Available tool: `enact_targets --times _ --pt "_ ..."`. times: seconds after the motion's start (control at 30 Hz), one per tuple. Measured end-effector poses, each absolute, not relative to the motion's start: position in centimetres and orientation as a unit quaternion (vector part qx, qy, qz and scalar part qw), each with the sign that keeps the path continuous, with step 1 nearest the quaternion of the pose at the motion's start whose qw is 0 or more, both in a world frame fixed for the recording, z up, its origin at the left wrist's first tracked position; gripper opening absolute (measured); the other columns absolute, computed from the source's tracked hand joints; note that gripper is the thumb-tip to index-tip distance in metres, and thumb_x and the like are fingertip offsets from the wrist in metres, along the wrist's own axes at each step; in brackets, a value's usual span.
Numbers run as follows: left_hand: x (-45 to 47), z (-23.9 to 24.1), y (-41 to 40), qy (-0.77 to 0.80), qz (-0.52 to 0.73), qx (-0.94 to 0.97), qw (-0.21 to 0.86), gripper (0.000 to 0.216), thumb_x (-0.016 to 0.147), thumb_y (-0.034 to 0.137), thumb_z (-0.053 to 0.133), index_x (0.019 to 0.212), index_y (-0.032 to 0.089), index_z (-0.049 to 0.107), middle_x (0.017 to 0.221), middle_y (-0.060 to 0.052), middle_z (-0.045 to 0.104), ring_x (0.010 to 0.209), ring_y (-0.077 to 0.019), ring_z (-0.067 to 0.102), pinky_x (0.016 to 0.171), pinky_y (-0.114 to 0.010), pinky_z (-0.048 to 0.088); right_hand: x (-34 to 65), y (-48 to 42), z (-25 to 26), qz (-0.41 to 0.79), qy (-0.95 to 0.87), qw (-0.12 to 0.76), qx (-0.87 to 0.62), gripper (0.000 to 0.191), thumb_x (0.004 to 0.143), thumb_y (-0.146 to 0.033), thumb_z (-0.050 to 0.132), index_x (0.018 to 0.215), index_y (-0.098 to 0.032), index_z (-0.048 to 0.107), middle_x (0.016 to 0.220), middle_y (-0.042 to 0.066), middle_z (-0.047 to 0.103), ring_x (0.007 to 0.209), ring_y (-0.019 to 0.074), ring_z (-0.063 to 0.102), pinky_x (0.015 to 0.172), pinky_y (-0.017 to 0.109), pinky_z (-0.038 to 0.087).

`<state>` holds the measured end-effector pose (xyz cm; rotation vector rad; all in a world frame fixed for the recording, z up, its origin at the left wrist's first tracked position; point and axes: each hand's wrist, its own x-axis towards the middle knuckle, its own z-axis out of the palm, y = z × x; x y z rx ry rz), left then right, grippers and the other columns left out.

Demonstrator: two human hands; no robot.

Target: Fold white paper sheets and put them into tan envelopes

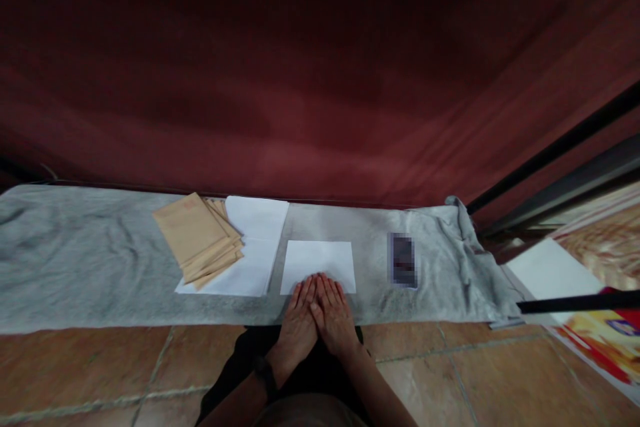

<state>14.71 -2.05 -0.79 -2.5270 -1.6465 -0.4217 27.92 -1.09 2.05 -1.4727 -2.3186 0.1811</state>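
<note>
A white sheet of paper [320, 259] lies on the grey cloth straight in front of me. My left hand [300, 317] rests flat on its near edge, fingers stretched forward. Beside it, my right hand [333, 313] lies flat on the same edge, and the two hands touch along the thumbs. Neither hand grips anything. To the left lies a stack of larger white paper [257, 240], partly covered by a fanned pile of brown envelopes [193, 230].
Grey cloth [100, 247] covers the long narrow surface. A pixelated dark rectangular object [403, 260] lies on it to the right. Behind hangs a dark red curtain [300, 120]. Black bars [560, 143] and a printed box [600, 340] stand at the far right.
</note>
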Motion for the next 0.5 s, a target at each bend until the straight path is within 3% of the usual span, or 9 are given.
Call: enact_targets --times 0.23,0.5 --pt "13.8 -0.4 -2.4 -0.562 -0.141 -0.814 0.042 0.066 0.095 0.019 0.034 0.159 0.011 0.022 0.158 -0.013 0.041 0.148 -0.0234 0.035 0.123 -0.045 0.026 28.7 -1.5 1.1 0.027 -0.811 0.189 -0.553 0.053 0.107 -0.04 0.035 0.154 -0.016 0.038 0.156 0.009 0.045 0.144 0.0228 0.042 0.121 0.043 0.031" --pt "12.1 -0.5 -2.6 -0.599 -0.158 -0.784 0.037 0.065 0.101 0.039 0.037 0.158 0.01 0.025 0.158 -0.017 0.039 0.148 -0.0271 0.035 0.12 -0.047 0.033 30.2 -1.6 0.4 -0.002 -0.795 0.195 -0.575 0.057 0.106 -0.04 0.037 0.157 -0.016 0.031 0.157 0.01 0.043 0.145 0.0236 0.041 0.119 0.042 0.032"
